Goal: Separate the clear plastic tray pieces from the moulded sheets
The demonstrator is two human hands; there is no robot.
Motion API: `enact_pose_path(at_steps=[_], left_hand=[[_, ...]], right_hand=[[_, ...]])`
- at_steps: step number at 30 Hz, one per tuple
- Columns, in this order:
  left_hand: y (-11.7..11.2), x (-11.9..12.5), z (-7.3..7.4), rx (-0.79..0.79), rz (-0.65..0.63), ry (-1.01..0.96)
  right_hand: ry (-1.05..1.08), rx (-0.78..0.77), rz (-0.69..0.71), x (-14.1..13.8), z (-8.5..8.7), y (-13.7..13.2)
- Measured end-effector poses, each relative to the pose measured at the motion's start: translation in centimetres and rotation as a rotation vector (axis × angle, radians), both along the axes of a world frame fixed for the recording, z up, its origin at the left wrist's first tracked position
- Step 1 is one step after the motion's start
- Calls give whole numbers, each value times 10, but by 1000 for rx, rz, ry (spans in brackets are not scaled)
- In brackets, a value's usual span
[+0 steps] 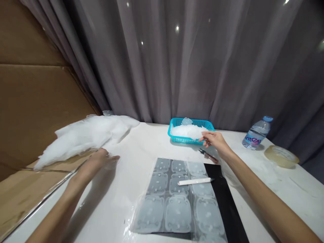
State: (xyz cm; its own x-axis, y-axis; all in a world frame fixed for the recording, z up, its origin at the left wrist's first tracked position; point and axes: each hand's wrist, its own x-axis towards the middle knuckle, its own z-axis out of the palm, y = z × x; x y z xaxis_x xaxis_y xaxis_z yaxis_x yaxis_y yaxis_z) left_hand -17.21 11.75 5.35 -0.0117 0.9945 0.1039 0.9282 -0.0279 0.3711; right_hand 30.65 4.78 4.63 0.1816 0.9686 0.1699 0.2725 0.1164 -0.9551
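Observation:
My right hand (212, 141) reaches to the right end of a turquoise basket (174, 138). Its fingertips pinch the edge of white fluffy stuffing (188, 131) lying in the basket. On the left, my left hand (100, 158) is over the table beside a larger heap of the same white stuffing (88, 133); a finger stretches out to the right and the others are partly hidden. Between my forearms lies a clear plastic sheet of square moulded pockets (178, 214) on a black board (231, 209). A white pen (194, 181) rests across it.
Small dark-tipped snips (209, 155) lie below the basket. A water bottle (257, 133) and a roll of clear tape (281, 156) stand at the right. Cardboard (32, 111) rises on the left, and a grey curtain (162, 67) hangs behind the white table (129, 182).

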Motion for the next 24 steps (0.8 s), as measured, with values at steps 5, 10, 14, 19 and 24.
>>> enact_pose_path(at_steps=[5,10,14,19,24], left_hand=[[-9,17,17,39,-23,17],[-29,72,27,64,-263,-162],[-60,123,20,-162,-549,-653],[-93,159,0,-491,-594,-975],[-111,174,-16,-560,-630,-1055]], right_hand=[[-22,20,-113,9,-16,-2],[-205,43,5,-3,-11,-19],[-439,88,33,-15,-13,-24],[-656,127,-45,-4,-25,-11],[-836,287,-21,-6,-25,-15]])
